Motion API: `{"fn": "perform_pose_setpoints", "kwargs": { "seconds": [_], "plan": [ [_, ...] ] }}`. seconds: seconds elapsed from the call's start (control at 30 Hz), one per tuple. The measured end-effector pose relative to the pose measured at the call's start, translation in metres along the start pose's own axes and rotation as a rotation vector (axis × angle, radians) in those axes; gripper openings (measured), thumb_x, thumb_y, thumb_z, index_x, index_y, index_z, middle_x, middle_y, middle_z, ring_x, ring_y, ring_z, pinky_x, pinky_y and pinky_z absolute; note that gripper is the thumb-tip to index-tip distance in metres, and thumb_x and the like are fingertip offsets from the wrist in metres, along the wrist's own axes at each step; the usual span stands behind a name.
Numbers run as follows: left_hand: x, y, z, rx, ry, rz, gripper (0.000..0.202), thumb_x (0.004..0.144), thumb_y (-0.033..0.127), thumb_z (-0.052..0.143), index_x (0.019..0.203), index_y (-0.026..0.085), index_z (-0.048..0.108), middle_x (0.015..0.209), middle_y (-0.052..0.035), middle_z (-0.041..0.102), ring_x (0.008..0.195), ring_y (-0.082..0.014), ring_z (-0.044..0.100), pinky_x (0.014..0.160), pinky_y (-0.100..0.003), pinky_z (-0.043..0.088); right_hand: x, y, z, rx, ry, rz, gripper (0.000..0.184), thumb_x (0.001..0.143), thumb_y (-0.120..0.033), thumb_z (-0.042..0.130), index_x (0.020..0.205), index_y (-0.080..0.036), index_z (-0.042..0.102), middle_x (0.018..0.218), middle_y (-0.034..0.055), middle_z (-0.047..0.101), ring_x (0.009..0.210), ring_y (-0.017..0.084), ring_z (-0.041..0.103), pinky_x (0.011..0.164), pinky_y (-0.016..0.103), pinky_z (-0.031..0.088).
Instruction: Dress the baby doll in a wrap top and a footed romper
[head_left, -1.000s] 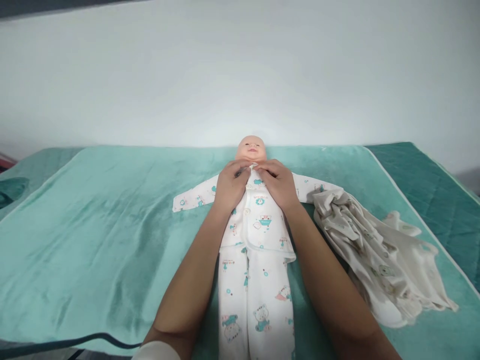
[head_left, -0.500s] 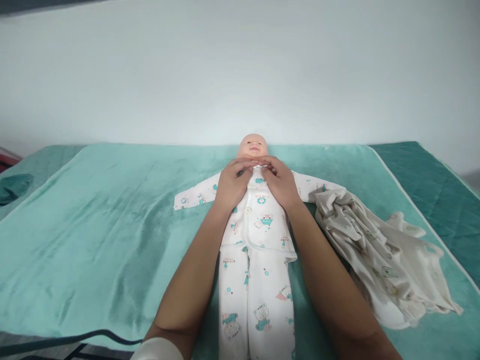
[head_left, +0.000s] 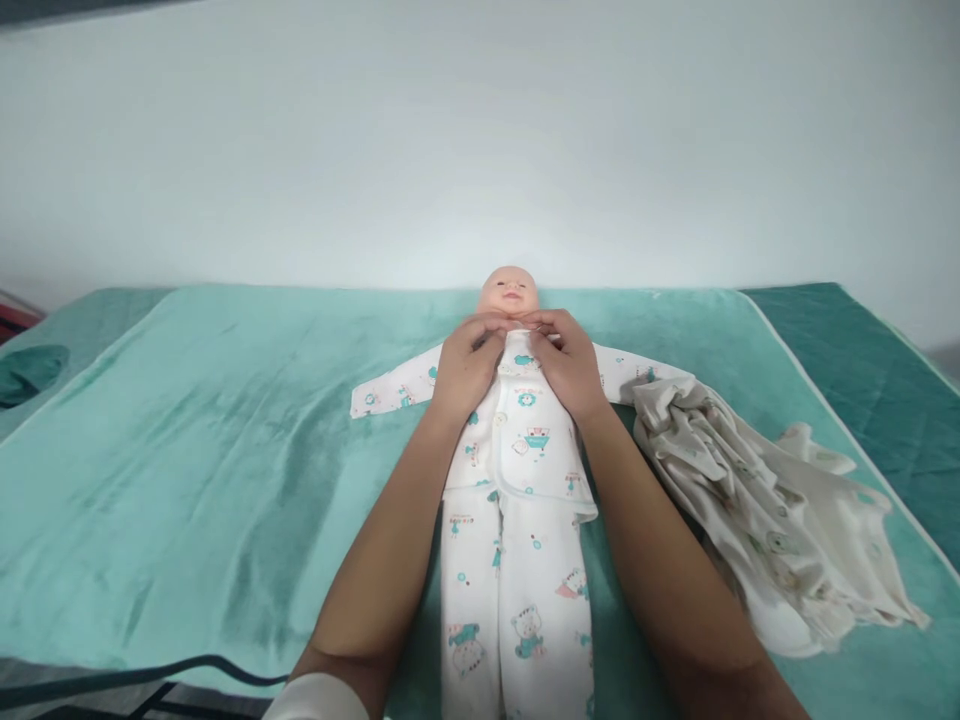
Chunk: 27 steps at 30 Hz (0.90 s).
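Observation:
A baby doll (head_left: 510, 288) lies on its back, head toward the wall, dressed in a white printed baby jacket (head_left: 534, 440) and matching trousers (head_left: 551, 590). Both of my hands are at the doll's neck, fingers bent around the jacket's collar. My left hand (head_left: 469, 365) pinches the collar's left side, and my right hand (head_left: 564, 362) pinches its right side. The fingertips nearly meet below the doll's chin and partly hide the neckline. The jacket's sleeves spread out to both sides, and its front hangs over the top of the trousers.
A crumpled cream printed baby garment (head_left: 757, 510) lies to the right, touching the right sleeve's end. Beneath everything is a light green blanket (head_left: 187, 450) over a darker quilted cover (head_left: 885, 400). A white wall (head_left: 480, 140) rises behind. A dark strap (head_left: 135, 680) runs along the lower left.
My right hand has shifted slightly to the right along the collar, so the fingers sit a little farther apart. The doll and clothes look the same, displaced slightly by the view.

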<state>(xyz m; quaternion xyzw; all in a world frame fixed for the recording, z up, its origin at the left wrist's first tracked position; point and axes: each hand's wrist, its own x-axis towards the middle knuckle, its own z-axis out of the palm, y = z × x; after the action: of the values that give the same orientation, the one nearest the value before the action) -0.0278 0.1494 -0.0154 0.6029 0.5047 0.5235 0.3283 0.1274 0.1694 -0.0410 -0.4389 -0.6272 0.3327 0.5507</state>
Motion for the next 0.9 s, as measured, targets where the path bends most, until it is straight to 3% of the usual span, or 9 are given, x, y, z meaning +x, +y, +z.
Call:
{"fn": "perform_pose_setpoints", "kwargs": {
  "seconds": [0.1, 0.23, 0.37, 0.57, 0.7, 0.9],
  "plan": [
    [-0.004, 0.0, -0.001, -0.063, 0.073, -0.036, 0.015, 0.088, 0.022, 0.06, 0.093, 0.021, 0.074, 0.117, -0.0039, 0.076, 0.116, -0.0205, 0.067, 0.108, -0.036, 0.048, -0.008, -0.007, -0.001, 0.071, 0.04, 0.027, 0.017, 0.088, -0.028, 0.058, 0.099, -0.024, 0.069, 0.105, 0.0021, 0.072, 0.091, 0.018, 0.064, 0.073, 0.031, 0.053],
    [-0.018, -0.002, -0.006, -0.012, 0.102, -0.012, 0.013, 0.089, 0.023, 0.059, 0.091, 0.021, 0.072, 0.117, -0.005, 0.075, 0.115, -0.0208, 0.067, 0.108, -0.037, 0.048, -0.028, -0.02, -0.002, 0.01, -0.01, -0.021, 0.015, 0.091, -0.03, 0.058, 0.097, -0.024, 0.07, 0.102, 0.002, 0.073, 0.097, 0.019, 0.066, 0.087, 0.035, 0.053],
    [-0.036, -0.006, -0.012, 0.073, 0.054, 0.062, 0.015, 0.091, 0.026, 0.059, 0.093, 0.021, 0.073, 0.127, -0.0068, 0.071, 0.122, -0.0223, 0.064, 0.11, -0.04, 0.046, -0.05, -0.027, -0.003, -0.038, -0.041, -0.09, 0.015, 0.093, -0.025, 0.056, 0.099, -0.026, 0.07, 0.107, 0.0032, 0.072, 0.108, 0.022, 0.065, 0.099, 0.042, 0.051],
    [-0.042, -0.009, -0.024, 0.017, -0.065, 0.088, 0.012, 0.089, 0.025, 0.064, 0.095, 0.025, 0.074, 0.136, -0.005, 0.068, 0.136, -0.023, 0.056, 0.118, -0.043, 0.04, -0.071, -0.026, -0.008, -0.075, -0.09, -0.184, 0.02, 0.096, -0.023, 0.058, 0.109, -0.029, 0.071, 0.135, 0.0036, 0.066, 0.133, 0.023, 0.055, 0.117, 0.048, 0.04],
    [-0.038, -0.011, -0.034, -0.013, -0.166, 0.071, 0.014, 0.089, 0.031, 0.068, 0.1, 0.027, 0.076, 0.142, -0.0041, 0.065, 0.142, -0.0241, 0.05, 0.121, -0.044, 0.037, -0.071, -0.027, -0.009, -0.106, -0.101, -0.198, 0.023, 0.096, -0.023, 0.058, 0.114, -0.031, 0.071, 0.135, 0.0035, 0.065, 0.132, 0.024, 0.056, 0.116, 0.049, 0.042],
    [-0.037, -0.016, -0.039, -0.069, -0.227, 0.093, 0.018, 0.089, 0.036, 0.072, 0.105, 0.03, 0.078, 0.145, -0.0031, 0.062, 0.146, -0.0238, 0.046, 0.124, -0.043, 0.034, -0.07, -0.028, -0.009, -0.121, -0.118, -0.193, 0.026, 0.098, -0.023, 0.056, 0.116, -0.032, 0.072, 0.137, 0.004, 0.064, 0.134, 0.024, 0.055, 0.116, 0.05, 0.042]
  ]
}}
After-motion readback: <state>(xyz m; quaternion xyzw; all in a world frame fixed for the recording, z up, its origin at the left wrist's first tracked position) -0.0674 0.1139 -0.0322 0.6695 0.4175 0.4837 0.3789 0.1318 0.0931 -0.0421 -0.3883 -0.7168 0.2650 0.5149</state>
